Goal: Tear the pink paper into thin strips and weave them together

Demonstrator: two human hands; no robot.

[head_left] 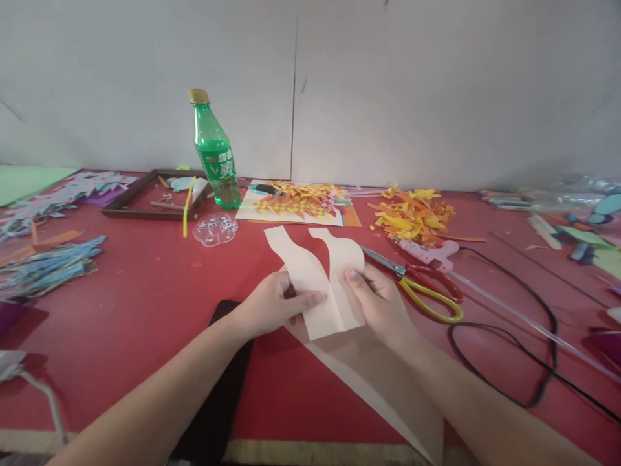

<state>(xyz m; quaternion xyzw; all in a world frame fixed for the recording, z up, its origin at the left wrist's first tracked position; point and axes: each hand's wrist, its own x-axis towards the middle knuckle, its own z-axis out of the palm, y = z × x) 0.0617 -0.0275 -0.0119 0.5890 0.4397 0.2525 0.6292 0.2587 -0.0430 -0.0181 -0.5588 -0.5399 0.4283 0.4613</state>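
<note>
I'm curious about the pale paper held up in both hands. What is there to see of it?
The pale paper looks plain and thin. A wavy gap parts its far end into two curving strips, which join nearer the person, where a crease runs toward the near edge. It is held above the red table, pinched on its left part by the left hand and at its right edge by the right hand.

Cut paper (pixel 315 275): cream, plain. Two wavy-edged strips extend away from the lower portion, each with a blunt end, separated by a curved gap. Below the gap, the strips meet along a line; whether this is a fold or two butted edges cannot be determined. Pose: tilted, hand-held. Location: immediately left of the scissors (pixel 402 269), near the blades.
</note>
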